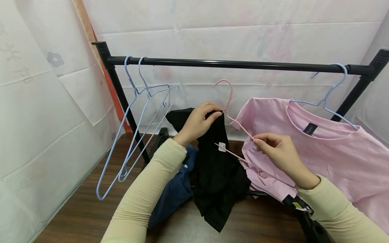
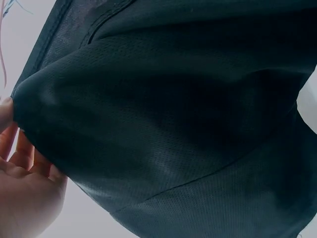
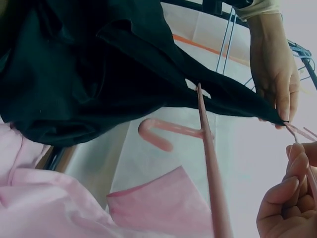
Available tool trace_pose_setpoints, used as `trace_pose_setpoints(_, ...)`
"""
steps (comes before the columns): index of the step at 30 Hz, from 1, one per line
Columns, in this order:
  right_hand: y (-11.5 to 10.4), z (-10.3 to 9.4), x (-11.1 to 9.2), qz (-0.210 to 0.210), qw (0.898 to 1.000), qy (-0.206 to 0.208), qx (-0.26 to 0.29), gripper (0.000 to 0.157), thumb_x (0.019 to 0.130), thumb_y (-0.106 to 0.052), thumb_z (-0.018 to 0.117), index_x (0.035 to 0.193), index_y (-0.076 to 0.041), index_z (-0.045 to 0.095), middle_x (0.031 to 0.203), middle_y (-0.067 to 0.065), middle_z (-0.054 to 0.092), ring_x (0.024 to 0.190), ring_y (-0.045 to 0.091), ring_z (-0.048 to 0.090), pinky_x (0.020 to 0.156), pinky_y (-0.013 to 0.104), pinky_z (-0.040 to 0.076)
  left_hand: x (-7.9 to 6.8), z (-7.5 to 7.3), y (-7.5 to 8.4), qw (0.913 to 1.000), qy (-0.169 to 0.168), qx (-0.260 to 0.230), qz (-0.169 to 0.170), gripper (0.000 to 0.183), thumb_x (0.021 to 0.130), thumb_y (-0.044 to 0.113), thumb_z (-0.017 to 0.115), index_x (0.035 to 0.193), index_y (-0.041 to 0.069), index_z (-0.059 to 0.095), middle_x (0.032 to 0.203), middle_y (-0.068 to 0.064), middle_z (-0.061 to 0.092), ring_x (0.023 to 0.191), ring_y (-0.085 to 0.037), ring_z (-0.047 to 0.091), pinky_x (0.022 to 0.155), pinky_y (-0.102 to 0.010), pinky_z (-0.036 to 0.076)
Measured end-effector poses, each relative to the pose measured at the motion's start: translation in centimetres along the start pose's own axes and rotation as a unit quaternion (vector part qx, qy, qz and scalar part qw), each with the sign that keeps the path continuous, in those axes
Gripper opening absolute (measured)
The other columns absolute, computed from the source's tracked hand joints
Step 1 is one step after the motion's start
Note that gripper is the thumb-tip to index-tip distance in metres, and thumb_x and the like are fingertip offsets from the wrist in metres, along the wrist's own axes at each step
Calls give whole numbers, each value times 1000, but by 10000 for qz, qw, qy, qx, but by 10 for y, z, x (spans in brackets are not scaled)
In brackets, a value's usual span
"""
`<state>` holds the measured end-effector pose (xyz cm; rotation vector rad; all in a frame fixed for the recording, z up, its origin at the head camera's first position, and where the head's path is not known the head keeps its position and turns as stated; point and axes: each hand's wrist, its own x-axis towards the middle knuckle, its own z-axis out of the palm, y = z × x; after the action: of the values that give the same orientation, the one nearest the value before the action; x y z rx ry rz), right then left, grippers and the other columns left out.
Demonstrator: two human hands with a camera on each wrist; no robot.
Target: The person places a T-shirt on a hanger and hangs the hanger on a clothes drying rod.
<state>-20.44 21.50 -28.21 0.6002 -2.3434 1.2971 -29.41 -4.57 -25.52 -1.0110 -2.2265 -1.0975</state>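
Observation:
My left hand (image 1: 200,119) pinches the upper edge of a black garment (image 1: 223,175), close to the neck of a pink wire hanger (image 1: 232,92). My right hand (image 1: 281,153) pinches that hanger's sloping shoulder between thumb and fingers. The hanger is off the rod, its hook upward, its lower bar in front of the garment. How far the hanger reaches inside the black cloth is hidden. In the left wrist view, the black garment (image 2: 173,114) fills most of the picture, held at its edge by the left hand (image 2: 32,193). The right wrist view shows both hands near the cloth's tip.
A black rod (image 1: 228,64) crosses above. Two blue hangers (image 1: 148,92) hang at its left end. A pink T-shirt (image 1: 273,118) hangs at the right on another blue hanger (image 1: 329,91). Blue cloth (image 1: 177,189) lies low behind my left arm, over the wooden surface (image 1: 85,202).

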Motion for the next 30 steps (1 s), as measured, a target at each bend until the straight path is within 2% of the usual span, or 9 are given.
trace_pose_setpoints(7,2,-2,3,-346,9983,175,-425,8,87,-2,71,93,-2,76,74,-30,64,64,-7,57,57,11,45,-2,1,-2,9999,-16,-54,147,22,100,17,56,111,3,69,110,-8,66,107,-19,59,97,-33,46)
trace_pose_setpoints(15,5,3,5,-1163,9870,725,-837,12,82,4,74,90,-5,77,75,0,65,69,-3,52,64,10,42,-5,-1,-2,9996,24,-67,263,22,100,16,56,110,1,69,108,-9,65,106,-20,58,96,-34,47)
trace_pose_setpoints(19,5,4,5,-1434,9823,929,-762,16,80,7,74,91,-5,76,79,3,67,75,-4,53,71,9,42,-6,-3,-3,9995,32,-24,298,21,100,16,56,110,2,69,108,-8,66,105,-20,58,96,-33,46)
trace_pose_setpoints(22,3,6,4,-1805,9756,1053,-675,20,78,10,75,91,-5,76,80,3,68,76,-4,53,71,9,42,-7,-4,-3,9997,8,18,254,22,100,16,57,111,3,69,110,-8,66,107,-20,58,97,-33,46)
trace_pose_setpoints(27,3,17,-1,-2413,9647,867,-593,24,74,14,75,90,-4,75,83,5,70,76,0,54,70,9,43,-8,-4,-3,9998,2,70,192,22,100,16,57,111,3,69,110,-8,66,108,-20,58,97,-34,46)
trace_pose_setpoints(30,6,25,-7,-2499,9652,542,-551,23,76,12,74,91,-5,74,84,5,70,76,2,55,71,10,44,-8,-4,-3,9998,12,68,170,22,100,16,57,112,3,69,109,-8,66,107,-20,58,97,-34,46)
